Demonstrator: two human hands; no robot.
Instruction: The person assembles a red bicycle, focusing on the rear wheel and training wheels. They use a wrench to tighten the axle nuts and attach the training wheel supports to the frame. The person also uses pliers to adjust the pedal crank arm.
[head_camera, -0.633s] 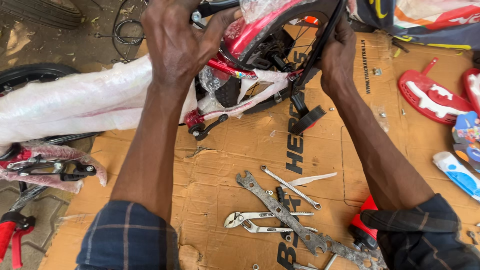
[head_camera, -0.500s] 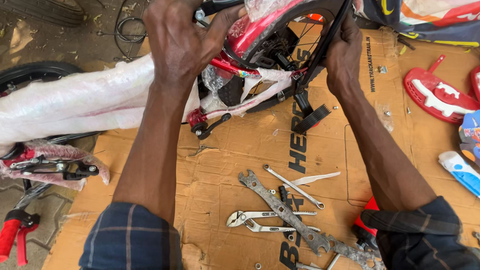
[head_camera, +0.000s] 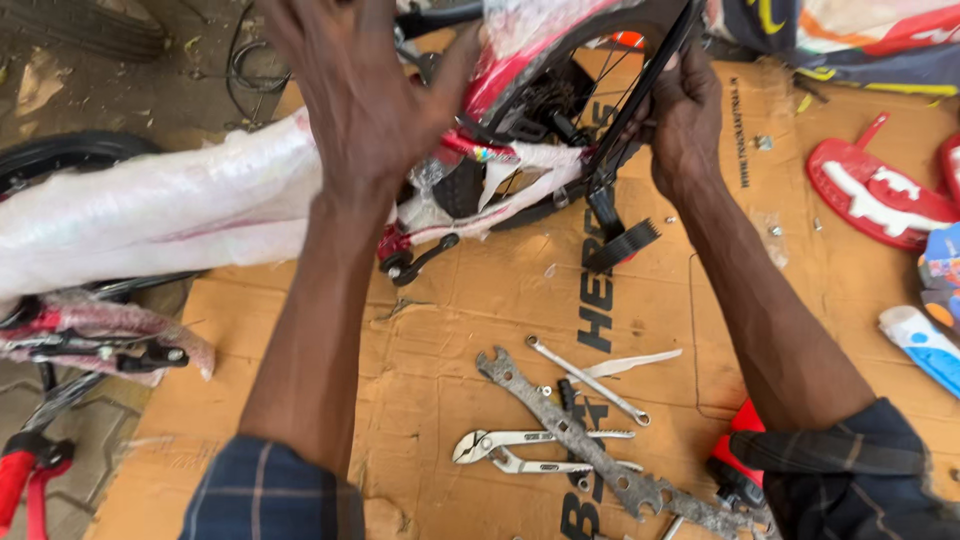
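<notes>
On cardboard (head_camera: 440, 330), flattened over paved ground, lies a small red bike frame (head_camera: 500, 75), partly wrapped in white plastic (head_camera: 150, 210).

My left hand (head_camera: 365, 95) is spread wide, fingers fanned, palm pressed against the frame near the top of the wrap; it closes on nothing. My right hand (head_camera: 685, 115) is curled around the black wheel (head_camera: 650, 70) at its rim, thumb side toward the spokes. Wheel sits in the rear of the frame, tilted, upper part cut off by the picture edge. A black pedal (head_camera: 622, 243) hangs just below the right hand, touching the cardboard.

Tools nearer to me, between my forearms: flat multi-hole spanner (head_camera: 590, 455), slim spanner (head_camera: 590, 380) crossing beside it, pliers (head_camera: 520, 450) under the flat one. Red plastic guard (head_camera: 875, 195) lies well apart to the right. Second wrapped part (head_camera: 95, 335) at far left, off the cardboard.
</notes>
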